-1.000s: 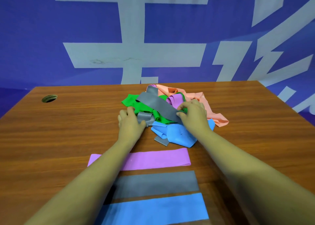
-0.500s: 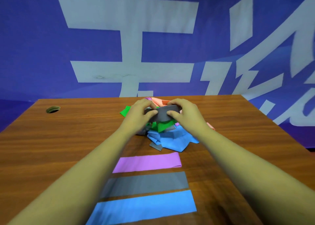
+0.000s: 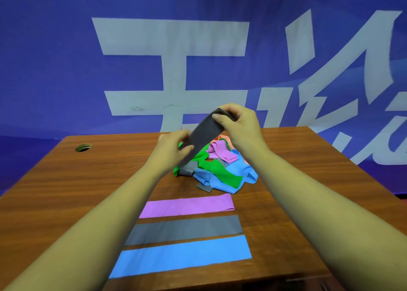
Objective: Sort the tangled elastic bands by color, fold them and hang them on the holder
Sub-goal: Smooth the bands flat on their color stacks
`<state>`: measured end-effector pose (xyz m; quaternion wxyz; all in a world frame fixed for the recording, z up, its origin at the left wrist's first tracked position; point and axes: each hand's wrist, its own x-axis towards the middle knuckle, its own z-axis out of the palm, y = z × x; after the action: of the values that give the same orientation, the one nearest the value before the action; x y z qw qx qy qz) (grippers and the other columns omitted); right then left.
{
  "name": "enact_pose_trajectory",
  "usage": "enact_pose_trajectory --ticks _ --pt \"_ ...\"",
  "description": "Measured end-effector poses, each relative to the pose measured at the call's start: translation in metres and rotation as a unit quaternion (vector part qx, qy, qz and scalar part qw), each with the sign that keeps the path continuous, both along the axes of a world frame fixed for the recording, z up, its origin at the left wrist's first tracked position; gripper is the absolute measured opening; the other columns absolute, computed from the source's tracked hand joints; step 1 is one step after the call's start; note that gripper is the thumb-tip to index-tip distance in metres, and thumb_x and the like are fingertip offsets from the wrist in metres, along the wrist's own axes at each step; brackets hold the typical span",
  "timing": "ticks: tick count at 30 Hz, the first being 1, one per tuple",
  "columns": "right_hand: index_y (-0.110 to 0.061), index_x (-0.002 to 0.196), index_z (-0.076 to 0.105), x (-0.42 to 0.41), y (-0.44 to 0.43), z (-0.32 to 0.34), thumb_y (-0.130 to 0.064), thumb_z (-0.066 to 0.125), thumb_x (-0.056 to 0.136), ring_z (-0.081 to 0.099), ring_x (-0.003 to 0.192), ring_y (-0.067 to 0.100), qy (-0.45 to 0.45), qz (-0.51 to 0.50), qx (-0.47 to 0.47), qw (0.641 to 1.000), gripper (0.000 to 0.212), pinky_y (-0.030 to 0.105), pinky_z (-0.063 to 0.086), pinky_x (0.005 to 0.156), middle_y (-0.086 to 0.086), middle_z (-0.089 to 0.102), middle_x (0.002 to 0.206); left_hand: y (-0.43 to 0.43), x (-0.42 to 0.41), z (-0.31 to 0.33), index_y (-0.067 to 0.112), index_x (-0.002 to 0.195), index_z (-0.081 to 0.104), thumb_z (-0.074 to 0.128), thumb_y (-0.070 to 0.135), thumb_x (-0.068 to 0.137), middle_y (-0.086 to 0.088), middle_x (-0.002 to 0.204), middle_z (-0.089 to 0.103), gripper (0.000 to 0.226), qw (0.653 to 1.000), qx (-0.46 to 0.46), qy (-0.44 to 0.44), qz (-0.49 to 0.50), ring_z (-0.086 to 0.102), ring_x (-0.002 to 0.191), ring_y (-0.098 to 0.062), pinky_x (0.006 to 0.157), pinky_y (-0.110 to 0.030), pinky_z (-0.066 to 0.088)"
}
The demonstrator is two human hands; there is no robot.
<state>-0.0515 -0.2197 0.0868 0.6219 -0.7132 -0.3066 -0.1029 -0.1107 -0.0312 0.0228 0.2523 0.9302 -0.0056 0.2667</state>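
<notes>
A grey elastic band (image 3: pixel 203 134) is stretched slantwise above the table between both hands. My right hand (image 3: pixel 239 123) pinches its raised upper end. My left hand (image 3: pixel 174 149) grips its lower end. Under them lies a tangled pile (image 3: pixel 220 169) of green, blue, purple, pink and grey bands. Nearer to me three bands lie flat in a row: a purple band (image 3: pixel 187 206), a grey flat band (image 3: pixel 185 229) and a blue band (image 3: pixel 182 255). No holder is in view.
The wooden table (image 3: pixel 77 191) has a round cable hole (image 3: pixel 83 147) at its far left. A blue wall banner (image 3: pixel 66 59) with large white characters stands right behind the table's far edge.
Both hands have lifted the grey band up out of the pile and pulled it taut; the right hand rose higher than the left. The pile's green and blue bands have shifted.
</notes>
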Motion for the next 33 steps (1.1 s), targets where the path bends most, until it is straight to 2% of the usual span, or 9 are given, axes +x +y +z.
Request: enact_pose_trajectory --ticks 2,5,8,12,14,21,24,28,33 --pt "-0.012 0.088 0.070 -0.007 -0.004 0.006 -0.006 0.066 0.088 0.060 0.079 0.009 0.001 -0.001 0.011 1.000 0.007 0.026 0.051 0.074 -0.003 0.067 0.079 0.006 -0.014 -0.008 0.022 0.081 0.059 0.069 0.019 0.086 0.007 0.080 0.062 0.012 0.999 -0.024 0.038 0.017 0.056 0.082 -0.019 0.072 -0.033 0.038" --pt "-0.006 0.091 0.071 -0.012 -0.011 0.007 -0.006 0.065 0.088 0.061 0.080 0.013 0.016 -0.001 0.002 1.000 0.007 0.031 0.053 0.074 0.004 0.068 0.082 0.013 -0.034 -0.014 0.024 0.083 0.062 0.068 0.018 0.087 0.005 0.086 0.065 0.009 0.995 -0.072 0.066 0.025 0.057 0.081 -0.012 0.068 -0.025 0.037" --pt "-0.006 0.093 0.071 -0.014 -0.017 0.001 -0.007 0.065 0.089 0.061 0.077 0.013 0.068 -0.019 0.039 0.997 0.007 0.024 0.054 0.063 0.007 0.067 0.084 0.014 -0.053 -0.008 0.022 0.084 0.064 0.064 0.017 0.086 0.006 0.080 0.069 0.006 0.991 -0.107 0.072 0.036 0.054 0.062 0.002 0.057 -0.018 0.038" --pt "-0.003 0.099 0.070 -0.015 -0.026 -0.016 -0.010 0.068 0.089 0.062 0.073 0.023 0.184 -0.045 0.114 0.975 0.013 0.036 0.054 0.064 0.010 0.066 0.084 0.017 -0.080 0.005 0.019 0.084 0.065 0.062 0.022 0.090 0.003 0.068 0.068 0.007 0.985 -0.121 0.119 0.034 0.060 0.052 -0.010 0.051 -0.028 0.045" --pt "-0.004 0.098 0.071 -0.018 -0.030 -0.027 -0.010 0.069 0.088 0.061 0.073 0.023 0.215 -0.054 0.121 0.968 0.012 0.033 0.053 0.060 0.009 0.065 0.084 0.020 -0.092 0.006 0.018 0.082 0.067 0.063 0.027 0.090 -0.002 0.068 0.070 0.013 0.981 -0.119 0.149 0.044 0.057 0.052 -0.014 0.048 -0.027 0.043" --pt "-0.005 0.093 0.069 -0.044 -0.035 -0.078 -0.003 0.069 0.087 0.062 0.067 0.015 0.261 -0.056 0.069 0.961 0.007 0.021 0.054 0.051 0.005 0.064 0.077 0.037 -0.132 -0.010 0.025 0.085 0.071 0.064 0.018 0.089 0.007 0.075 0.072 0.010 0.969 -0.120 0.215 0.031 0.061 0.066 -0.008 0.065 -0.030 0.048" --pt "-0.003 0.096 0.068 -0.049 -0.040 -0.100 -0.002 0.069 0.087 0.063 0.063 0.014 0.301 -0.090 0.074 0.947 0.010 0.019 0.054 0.047 0.006 0.065 0.079 0.046 -0.149 -0.019 0.017 0.098 0.066 0.061 0.004 0.086 -0.002 0.080 0.072 0.018 0.949 -0.187 0.255 0.011 0.062 0.067 -0.012 0.064 -0.032 0.049" --pt "-0.013 0.084 0.065 -0.050 -0.050 -0.131 -0.008 0.075 0.082 0.066 0.067 0.024 0.325 -0.137 0.071 0.933 0.011 0.037 0.060 0.058 0.011 0.067 0.084 0.055 -0.168 -0.037 0.007 0.098 0.063 0.061 -0.001 0.091 -0.013 0.083 0.068 0.011 0.918 -0.327 0.226 -0.001 0.061 0.077 -0.021 0.072 -0.036 0.050" --pt "-0.014 0.083 0.061 -0.058 -0.057 -0.161 -0.021 0.070 0.086 0.067 0.082 0.025 0.295 -0.169 -0.085 0.937 0.012 0.043 0.060 0.068 0.008 0.068 0.090 0.058 -0.179 -0.072 0.018 0.100 0.072 0.070 0.008 0.087 -0.010 0.089 0.069 0.017 0.899 -0.395 0.171 0.078 0.062 0.083 -0.018 0.074 -0.036 0.051"
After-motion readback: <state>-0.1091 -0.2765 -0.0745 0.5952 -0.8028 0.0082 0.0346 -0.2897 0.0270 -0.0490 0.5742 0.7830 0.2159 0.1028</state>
